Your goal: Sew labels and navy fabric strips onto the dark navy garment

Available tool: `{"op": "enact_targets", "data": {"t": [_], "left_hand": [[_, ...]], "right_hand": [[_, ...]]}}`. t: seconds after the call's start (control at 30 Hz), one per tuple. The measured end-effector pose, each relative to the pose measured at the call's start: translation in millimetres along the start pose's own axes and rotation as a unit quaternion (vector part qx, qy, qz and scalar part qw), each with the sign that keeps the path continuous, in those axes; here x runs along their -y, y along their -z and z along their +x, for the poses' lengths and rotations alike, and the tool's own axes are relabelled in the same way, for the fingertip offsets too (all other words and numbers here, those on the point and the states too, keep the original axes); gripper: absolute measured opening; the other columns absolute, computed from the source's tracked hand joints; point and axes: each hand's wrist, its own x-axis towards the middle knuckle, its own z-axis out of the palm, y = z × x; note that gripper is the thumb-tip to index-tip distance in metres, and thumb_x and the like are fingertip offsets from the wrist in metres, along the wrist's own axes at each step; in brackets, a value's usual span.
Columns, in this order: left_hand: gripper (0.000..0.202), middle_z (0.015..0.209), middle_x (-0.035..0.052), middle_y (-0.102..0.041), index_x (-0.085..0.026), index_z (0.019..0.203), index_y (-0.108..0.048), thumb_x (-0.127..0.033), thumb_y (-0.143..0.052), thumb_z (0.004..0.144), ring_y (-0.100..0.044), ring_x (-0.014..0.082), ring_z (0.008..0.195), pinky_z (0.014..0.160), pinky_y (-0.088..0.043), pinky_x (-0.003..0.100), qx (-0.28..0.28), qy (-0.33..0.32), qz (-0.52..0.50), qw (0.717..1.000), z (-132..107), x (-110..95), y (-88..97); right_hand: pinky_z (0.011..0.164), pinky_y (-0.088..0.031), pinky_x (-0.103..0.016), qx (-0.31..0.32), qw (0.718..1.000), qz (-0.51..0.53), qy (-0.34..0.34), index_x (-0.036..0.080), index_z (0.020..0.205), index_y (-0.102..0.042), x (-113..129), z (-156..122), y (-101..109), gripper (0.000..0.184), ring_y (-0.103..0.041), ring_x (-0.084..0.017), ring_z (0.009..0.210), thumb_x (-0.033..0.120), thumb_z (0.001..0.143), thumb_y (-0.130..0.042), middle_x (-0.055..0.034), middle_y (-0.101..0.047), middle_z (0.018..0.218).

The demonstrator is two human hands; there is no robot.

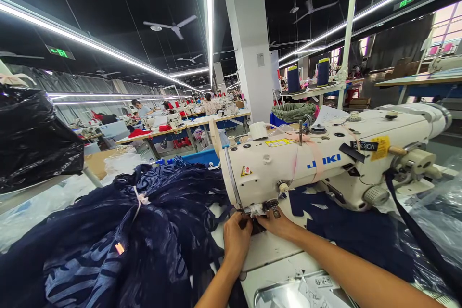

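A white JUKI sewing machine [274,168] stands in front of me, its needle end above the bed. My left hand [237,238] is at the left of the presser foot, fingers curled and pinched on the edge of dark navy fabric [257,227]. From the right, my right hand [276,224] reaches under the machine head, its fingers closed on the same fabric beside the needle. The fingertips and the needle are partly hidden. Left of the machine lies a big heap of navy patterned garments [144,231], gathered by a pale tie [139,199].
Navy cut pieces [346,226] and clear plastic [440,216] lie right of the machine. A dark strap [411,231] hangs across the right side. A black plastic bag [36,139] is at left. Thread cones [323,72] stand behind. Other people work at far tables [191,122].
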Motion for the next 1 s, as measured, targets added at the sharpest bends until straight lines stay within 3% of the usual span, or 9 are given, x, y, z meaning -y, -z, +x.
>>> {"op": "enact_targets", "data": {"t": [0.3,0.6,0.83,1.0], "left_hand": [[0.014,0.059,0.0001,-0.060,-0.018,0.053,-0.057,-0.014,-0.050,0.064,-0.056,0.0164,0.058,0.057,-0.040,0.026,-0.004,0.004,-0.003,1.000,0,-1,-0.2],[0.014,0.061,0.0013,-0.061,-0.018,0.056,-0.059,-0.016,-0.050,0.066,-0.056,0.0167,0.059,0.058,-0.041,0.026,-0.007,0.003,-0.008,1.000,-1,-1,-0.1],[0.013,0.061,0.0012,-0.062,-0.018,0.056,-0.060,-0.016,-0.050,0.064,-0.057,0.0172,0.058,0.057,-0.042,0.027,-0.004,0.014,-0.006,1.000,-1,-5,1.4],[0.014,0.060,0.0007,-0.062,-0.018,0.054,-0.059,-0.016,-0.050,0.064,-0.057,0.0166,0.058,0.057,-0.041,0.026,-0.004,0.019,0.000,1.000,-1,-8,2.1]], "right_hand": [[0.066,-0.047,-0.026,-0.014,1.000,0.003,-0.004,0.016,0.071,-0.062,-6,1,-5,0.014,-0.059,-0.018,0.070,0.017,0.073,-0.048,-0.0045,-0.064,0.072],[0.079,-0.045,-0.035,-0.043,0.999,-0.033,-0.004,0.020,0.086,-0.063,-5,-7,0,0.019,-0.057,-0.025,0.088,0.027,0.070,-0.055,-0.0075,-0.063,0.088],[0.088,-0.040,-0.039,-0.054,0.995,-0.078,0.031,0.021,0.090,-0.064,-8,-4,-6,0.022,-0.051,-0.028,0.103,0.029,0.073,-0.054,-0.0080,-0.062,0.099],[0.087,-0.041,-0.040,-0.057,0.988,-0.122,0.073,0.019,0.091,-0.062,-13,-1,-12,0.019,-0.055,-0.025,0.095,0.026,0.076,-0.052,-0.0079,-0.064,0.093]]}}
